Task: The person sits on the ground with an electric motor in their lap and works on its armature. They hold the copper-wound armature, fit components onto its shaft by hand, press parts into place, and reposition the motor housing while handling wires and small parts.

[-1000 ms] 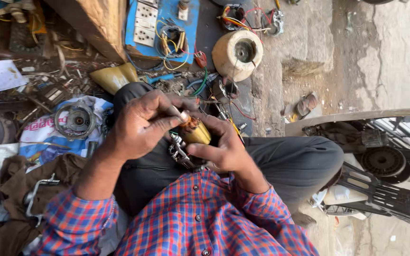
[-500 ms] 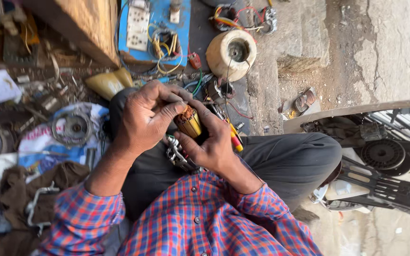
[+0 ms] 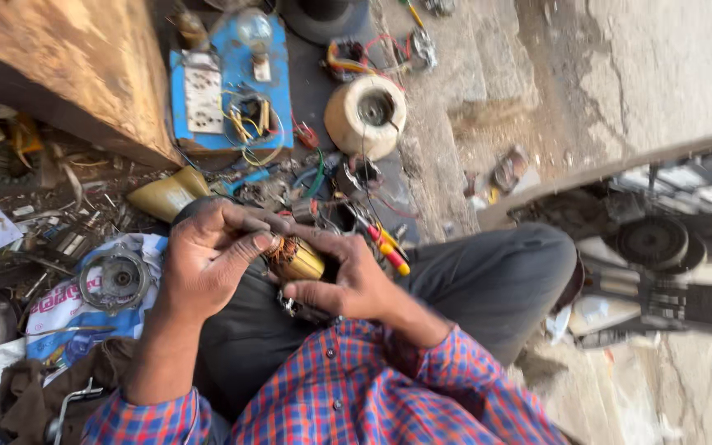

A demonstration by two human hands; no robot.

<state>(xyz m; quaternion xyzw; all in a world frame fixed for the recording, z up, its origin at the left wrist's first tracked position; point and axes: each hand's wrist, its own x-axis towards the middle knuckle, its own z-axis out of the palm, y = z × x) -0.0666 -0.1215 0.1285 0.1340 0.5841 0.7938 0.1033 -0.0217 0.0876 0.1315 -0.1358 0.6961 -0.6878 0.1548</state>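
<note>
A small motor armature [image 3: 297, 259], with a brass-coloured body and copper windings at one end, sits between both hands above my lap. My left hand [image 3: 208, 268] closes over its winding end, thumb pressed on the copper wires. My right hand [image 3: 348, 276] cups the other end from below and the right. A metal part [image 3: 298, 310] shows just under my right hand. My legs in dark trousers [image 3: 471, 280] lie beneath. Plaid red and blue sleeves cover both forearms.
A blue electrical board [image 3: 228, 99] with sockets, wires and a bulb lies ahead. A cream round coil housing [image 3: 366, 115] stands to its right. A red and yellow screwdriver [image 3: 389, 247] rests by my knee. A metal ring part [image 3: 115, 280] lies on printed cloth at left. A wooden block [image 3: 76, 74] stands far left.
The view has shifted downward and closer. Both hands have kept hold of the armature, and it has turned so that its brass body faces right.
</note>
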